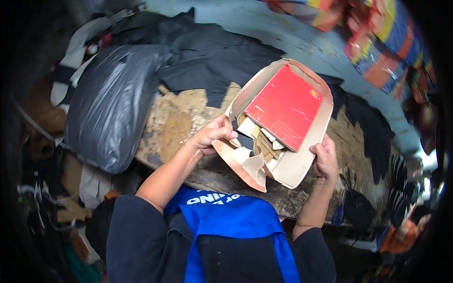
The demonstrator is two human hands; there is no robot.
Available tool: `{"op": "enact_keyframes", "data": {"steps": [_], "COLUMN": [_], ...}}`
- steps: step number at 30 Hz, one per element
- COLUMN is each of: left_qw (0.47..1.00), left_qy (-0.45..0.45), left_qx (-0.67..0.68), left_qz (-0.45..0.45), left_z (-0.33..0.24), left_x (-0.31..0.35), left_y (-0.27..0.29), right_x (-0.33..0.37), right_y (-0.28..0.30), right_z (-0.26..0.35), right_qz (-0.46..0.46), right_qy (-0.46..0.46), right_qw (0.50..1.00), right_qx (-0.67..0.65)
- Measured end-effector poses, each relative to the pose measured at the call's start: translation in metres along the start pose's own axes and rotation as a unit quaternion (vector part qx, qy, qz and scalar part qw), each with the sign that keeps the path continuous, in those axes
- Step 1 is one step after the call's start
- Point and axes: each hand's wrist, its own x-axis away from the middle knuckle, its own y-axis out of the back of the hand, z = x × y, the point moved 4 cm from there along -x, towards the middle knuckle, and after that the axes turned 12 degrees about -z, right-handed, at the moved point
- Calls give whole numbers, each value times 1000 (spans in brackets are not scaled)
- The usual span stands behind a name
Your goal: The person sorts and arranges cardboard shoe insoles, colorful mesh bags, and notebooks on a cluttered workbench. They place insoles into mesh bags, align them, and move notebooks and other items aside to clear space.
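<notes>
Both my hands hold up a worn cardboard box (pixel 306 162) by its sides, tilted above the worktable. Its near-left wall is torn and bent outward. My left hand (pixel 214 135) pinches the left wall, thumb over the rim. On the right wall, my right hand (pixel 324 158) is closed with its thumb on the edge. Inside the box lies a flat red book or folder (pixel 288 109) with a small round emblem. Beneath its lower edge are several light-coloured scraps (pixel 265 142), too jumbled to name each one.
A full black plastic bag (pixel 113 108) stands at the left of the worn wooden table (pixel 177 137). Black sheet material (pixel 207 56) lies along the back, and more black pieces (pixel 370 137) lie on the right. Colourful plastic-wrapped bundles (pixel 377 42) sit at the upper right.
</notes>
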Motion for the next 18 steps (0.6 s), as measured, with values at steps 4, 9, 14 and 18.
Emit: {"op": "enact_keyframes", "data": {"steps": [4, 9, 14, 18], "left_qw": [990, 961, 931, 899], "left_qy": [-81, -191, -302, -350], "left_qx": [-8, 30, 60, 119], "left_qz": [-112, -197, -198, -235], "left_z": [-13, -26, -42, -58], "left_x": [61, 140, 200, 237], "left_y": [52, 83, 95, 122], "right_x": [-9, 2, 27, 65], "right_y": [-73, -154, -230, -289], "right_z": [-9, -10, -7, -5], "right_qz": [115, 218, 302, 439], "right_qy": [4, 14, 45, 88], "right_qw": [992, 969, 951, 892], "right_qx": [47, 117, 58, -61]}}
